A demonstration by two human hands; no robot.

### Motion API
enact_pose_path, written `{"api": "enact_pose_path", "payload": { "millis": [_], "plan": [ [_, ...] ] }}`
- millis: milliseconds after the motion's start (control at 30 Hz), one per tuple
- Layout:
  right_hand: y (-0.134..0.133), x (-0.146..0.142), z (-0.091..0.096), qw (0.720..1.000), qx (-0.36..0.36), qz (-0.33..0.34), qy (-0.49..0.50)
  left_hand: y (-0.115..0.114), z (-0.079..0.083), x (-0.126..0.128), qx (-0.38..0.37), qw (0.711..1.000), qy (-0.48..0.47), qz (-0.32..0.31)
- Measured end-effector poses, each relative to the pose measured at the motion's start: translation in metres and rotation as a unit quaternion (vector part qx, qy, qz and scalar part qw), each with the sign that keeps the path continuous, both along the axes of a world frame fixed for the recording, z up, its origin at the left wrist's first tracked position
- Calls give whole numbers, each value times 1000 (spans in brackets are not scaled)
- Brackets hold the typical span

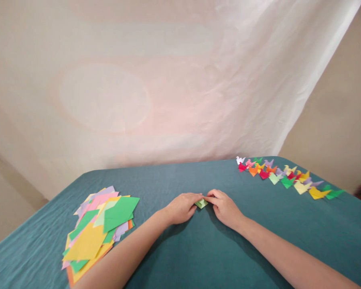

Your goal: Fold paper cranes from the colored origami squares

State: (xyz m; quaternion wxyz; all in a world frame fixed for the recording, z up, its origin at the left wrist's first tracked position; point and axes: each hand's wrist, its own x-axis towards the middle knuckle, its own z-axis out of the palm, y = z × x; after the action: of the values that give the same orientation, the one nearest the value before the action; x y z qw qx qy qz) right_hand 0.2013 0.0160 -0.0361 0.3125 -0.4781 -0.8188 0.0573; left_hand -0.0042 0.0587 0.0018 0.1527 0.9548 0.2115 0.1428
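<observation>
My left hand [182, 208] and right hand [224, 206] meet in the lower middle of the frame, on the teal tabletop [198, 257], w/ a small green folded paper [201, 203] exactly between them. The paper lies flat on the tabletop, and it is light green. On the right hand the fingers [212, 197] are narrow: thumb and index are closed on the right edge of the paper, and the other fingers are curled behind. On the left hand the fingers [195, 196] are close together and their tips touch the left edge of the paper, palm down; I cannot tell if they grip it or only press on it. Both forearms come in from the bottom edge of the frame and rest low over the cloth. In the lower left of the frame there is a loose pile of colored sheets [99, 228], i.e. yellow, green, pink, lilac and orange squares that overlap each other, well apart from my left hand. At the right, approx. at mid height, a row of folded paper figures [285, 176] stands along the far edge of the tabletop in many colors (white, red, orange, green, yellow etc.). Behind the tabletop a white cloth [168, 80] hangs and fills the upper part of the frame.
</observation>
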Motion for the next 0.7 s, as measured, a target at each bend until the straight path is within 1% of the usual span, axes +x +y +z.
{"api": "enact_pose_path", "payload": {
  "millis": [100, 233, 367, 467, 567, 700],
  "plan": [
    [-3, -3, 1, 1000, 12, 16, -10, -5, -2, -4, -8, 1000, -13, 16],
    [-6, -7, 5, 1000, 17, 19, -18, -7, -5, -8, -21, 997, -48, 50],
    [-6, -9, 7, 1000, 18, 12, -9, -5, -9, -7, -46, 988, -109, 95],
    [-5, -10, 6, 1000, 16, 2, 0, -4, -14, -5, -54, 983, -127, 119],
    [-3, -12, 5, 1000, 12, -8, 11, -3, -18, -5, -51, 981, -132, 134],
    [0, -17, 5, 999, -13, -17, 33, -4, -19, -5, -58, 980, -136, 134]
  ]
}}
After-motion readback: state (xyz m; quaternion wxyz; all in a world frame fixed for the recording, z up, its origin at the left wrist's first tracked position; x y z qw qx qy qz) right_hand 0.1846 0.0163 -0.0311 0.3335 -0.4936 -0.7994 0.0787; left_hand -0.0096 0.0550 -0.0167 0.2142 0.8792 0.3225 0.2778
